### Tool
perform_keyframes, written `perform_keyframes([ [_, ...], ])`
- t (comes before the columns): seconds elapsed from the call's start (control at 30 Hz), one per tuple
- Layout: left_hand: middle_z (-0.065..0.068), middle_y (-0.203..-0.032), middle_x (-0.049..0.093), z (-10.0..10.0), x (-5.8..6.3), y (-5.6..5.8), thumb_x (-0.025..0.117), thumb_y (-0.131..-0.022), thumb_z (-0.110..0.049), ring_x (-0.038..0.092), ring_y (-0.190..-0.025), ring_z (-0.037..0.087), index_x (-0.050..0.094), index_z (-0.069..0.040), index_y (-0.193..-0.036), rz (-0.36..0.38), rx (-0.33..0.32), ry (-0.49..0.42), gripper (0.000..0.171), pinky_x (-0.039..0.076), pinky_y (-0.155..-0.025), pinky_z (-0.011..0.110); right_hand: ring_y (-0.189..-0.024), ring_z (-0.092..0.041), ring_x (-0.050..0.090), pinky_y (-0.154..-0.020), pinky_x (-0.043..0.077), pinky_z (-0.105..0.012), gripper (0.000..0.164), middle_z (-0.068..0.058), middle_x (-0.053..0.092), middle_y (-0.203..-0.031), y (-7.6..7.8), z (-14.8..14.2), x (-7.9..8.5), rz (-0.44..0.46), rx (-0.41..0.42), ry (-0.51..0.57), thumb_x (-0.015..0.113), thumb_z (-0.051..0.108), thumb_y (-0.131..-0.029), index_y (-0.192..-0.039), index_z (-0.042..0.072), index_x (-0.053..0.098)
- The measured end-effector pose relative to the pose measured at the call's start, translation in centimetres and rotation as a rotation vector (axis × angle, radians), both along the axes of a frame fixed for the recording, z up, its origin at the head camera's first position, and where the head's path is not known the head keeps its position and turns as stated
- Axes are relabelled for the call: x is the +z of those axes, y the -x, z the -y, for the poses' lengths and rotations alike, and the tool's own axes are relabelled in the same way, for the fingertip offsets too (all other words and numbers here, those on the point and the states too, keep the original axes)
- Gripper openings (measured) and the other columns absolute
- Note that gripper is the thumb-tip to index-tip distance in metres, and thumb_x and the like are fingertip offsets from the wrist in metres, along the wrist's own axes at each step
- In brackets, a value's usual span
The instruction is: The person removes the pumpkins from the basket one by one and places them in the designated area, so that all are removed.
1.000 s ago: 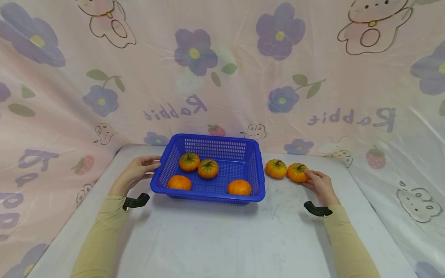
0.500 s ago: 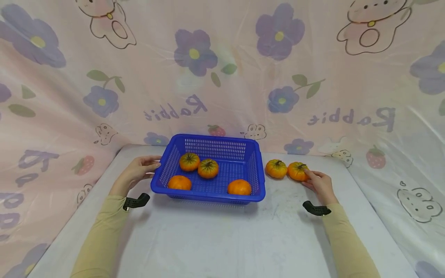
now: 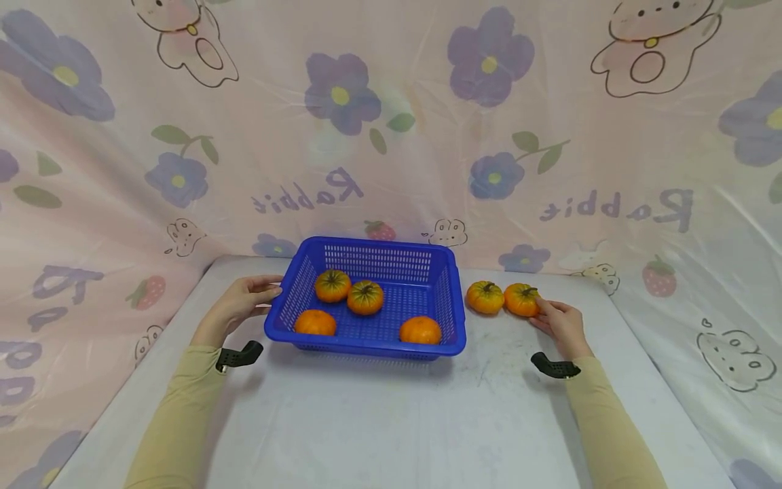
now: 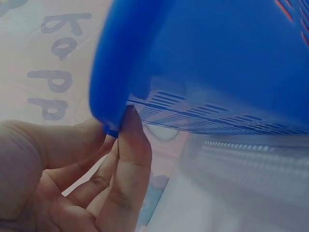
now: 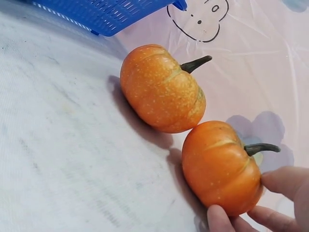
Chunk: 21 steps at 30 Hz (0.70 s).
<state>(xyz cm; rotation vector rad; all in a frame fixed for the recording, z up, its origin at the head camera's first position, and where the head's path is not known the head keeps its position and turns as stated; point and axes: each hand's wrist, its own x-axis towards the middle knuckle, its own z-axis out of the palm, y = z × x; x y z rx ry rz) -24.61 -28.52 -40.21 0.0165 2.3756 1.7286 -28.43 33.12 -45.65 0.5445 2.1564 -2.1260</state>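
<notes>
With left hand (image 3: 241, 302), fingers (image 4: 133, 154) nearly together, pinches blue basket (image 3: 366, 345) at nine o'clock; at its three o'clock, grips outer pumpkin (image 3: 519, 300) on counter (image 3: 379, 421) from four o'clock with right hand (image 3: 562, 324), fingers parted to its width.

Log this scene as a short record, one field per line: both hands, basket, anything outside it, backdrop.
Left grip: pinches the left rim of the blue basket
Right grip: holds the outer pumpkin
Basket, back left: two green-topped pumpkins
Basket, front: two plain orange items, no stems visible
Right of basket: inner pumpkin and outer pumpkin, side by side
Surface: white table
Backdrop: pink fabric with flowers and rabbits
</notes>
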Motion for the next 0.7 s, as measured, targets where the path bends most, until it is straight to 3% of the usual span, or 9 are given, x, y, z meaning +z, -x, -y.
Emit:
perform_keyframes([
  [0.3,0.019,-0.119,0.057,0.1,-0.1,0.0,0.055,-0.098,-0.019,0.062,-0.096,0.020,0.039,0.001,-0.144,-0.002,-0.005,0.000,0.052,0.052,-0.086,0.031,-0.095,-0.011,0.060,-0.095,0.044,-0.032,0.058,-0.025,0.033,-0.139,-0.2,-0.1,0.1,0.000,0.004,0.015,0.036,0.025,-0.103,-0.149,-0.006,0.019],
  [0.47,0.018,-0.119,0.057,0.1,-0.1,0.1,0.056,-0.098,-0.020,0.062,-0.096,0.019,0.039,0.001,-0.144,-0.005,-0.004,0.002,0.052,0.051,-0.086,0.031,-0.103,-0.016,0.058,-0.097,0.042,-0.033,0.057,-0.025,0.030,-0.144,-0.6,-0.6,0.7,0.001,0.001,0.035,0.035,0.028,-0.104,-0.149,-0.005,0.021],
  [0.7,0.017,-0.117,0.058,0.2,-0.2,0.1,0.055,-0.098,-0.019,0.062,-0.095,0.019,0.039,0.001,-0.143,-0.011,-0.007,0.006,0.052,0.052,-0.085,0.030,-0.107,-0.018,0.058,-0.096,0.043,-0.032,0.061,-0.030,0.029,-0.146,-1.0,-1.6,2.2,-0.047,0.062,-0.076,0.036,0.033,-0.103,-0.148,-0.006,0.022],
])
